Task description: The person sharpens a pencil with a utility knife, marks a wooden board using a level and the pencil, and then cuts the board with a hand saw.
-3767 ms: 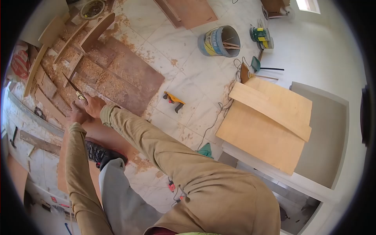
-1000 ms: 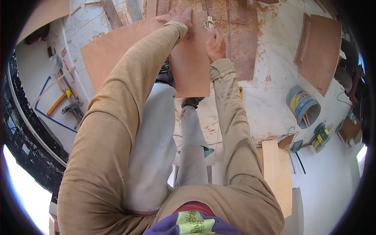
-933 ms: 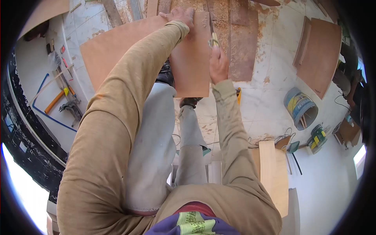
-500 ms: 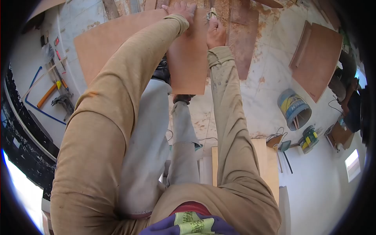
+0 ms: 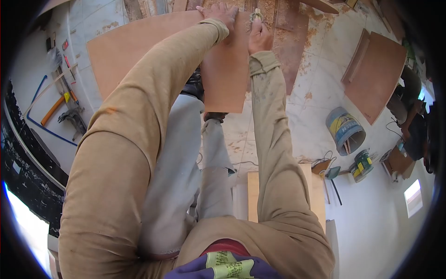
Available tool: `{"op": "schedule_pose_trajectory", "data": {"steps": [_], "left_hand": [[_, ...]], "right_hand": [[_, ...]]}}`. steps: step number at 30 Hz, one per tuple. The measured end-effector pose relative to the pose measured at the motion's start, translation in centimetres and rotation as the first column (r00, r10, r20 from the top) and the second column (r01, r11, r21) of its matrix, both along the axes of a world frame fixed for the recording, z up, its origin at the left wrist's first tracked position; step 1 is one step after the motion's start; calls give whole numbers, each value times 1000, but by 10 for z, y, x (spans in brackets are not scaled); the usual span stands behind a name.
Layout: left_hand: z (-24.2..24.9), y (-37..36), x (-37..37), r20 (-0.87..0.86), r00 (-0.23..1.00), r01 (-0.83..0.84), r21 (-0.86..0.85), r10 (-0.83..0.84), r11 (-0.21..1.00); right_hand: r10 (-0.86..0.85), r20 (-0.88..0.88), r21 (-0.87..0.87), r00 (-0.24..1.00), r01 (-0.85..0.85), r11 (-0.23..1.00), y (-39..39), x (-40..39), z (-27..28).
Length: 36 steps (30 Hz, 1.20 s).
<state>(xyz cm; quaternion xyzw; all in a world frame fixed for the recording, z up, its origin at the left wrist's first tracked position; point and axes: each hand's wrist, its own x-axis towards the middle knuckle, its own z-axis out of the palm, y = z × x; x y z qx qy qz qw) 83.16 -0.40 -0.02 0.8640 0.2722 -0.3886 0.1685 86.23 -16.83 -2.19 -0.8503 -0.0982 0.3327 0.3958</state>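
Observation:
A large brown wooden sheet (image 5: 225,76) with a curved outer edge stretches across the upper left, partly hidden behind my left sleeve. My left hand (image 5: 218,15) lies on its far part with the fingers spread, holding nothing. Just beyond the sheet's right edge, my right hand (image 5: 260,39) is closed around a small hand tool (image 5: 256,15) with a pale yellow top. Curled shavings cling about the tool, but its exact kind is too small to make out. Beneath the hands, more brown boards (image 5: 290,58) lie on the floor, scattered with wood shavings (image 5: 281,39).
Another curved brown panel (image 5: 378,69) lies to the right. Below it a blue and yellow bucket (image 5: 341,123) holds sticks, beside a green power tool (image 5: 361,165). An orange-handled tool (image 5: 52,110) and a blue bar (image 5: 35,122) are at left. Another person (image 5: 409,90) is at far right.
My hands and the sheet's near end have shifted slightly right in view, while the bucket and green tool sit slightly further left. My left hand stays on the sheet; my right keeps its grip.

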Motion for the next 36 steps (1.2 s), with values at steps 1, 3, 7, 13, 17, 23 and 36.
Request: {"op": "schedule_pose_trajectory", "data": {"steps": [1,3,7,13,17,23,36], "left_hand": [[0,-1,1,1,1000,0,5,0,1000],[7,0,2,-9,1000,-9,-1,9,1000],[3,5,5,15,1000,-9,11,8,1000],[4,0,3,31,999,-32,13,32,999],[-2,0,2,6,1000,-22,24,22,999],[12,2,7,-20,1000,-3,-29,3,1000],[7,-2,3,4,1000,-31,2,31,1000]], "right_hand": [[17,4,2,1000,-17,1000,-17,-10,9],[18,-81,-85,997,-25,996,-75,-55,65],[-184,-74,32,980,187,982,-132,-120,120],[-97,102,103,990,86,991,-1,6,-30],[-56,19,80,998,55,995,-4,7,-35],[-157,-150,36,976,164,986,-130,-115,124],[-127,-42,41,991,129,991,-99,-83,68]]}}
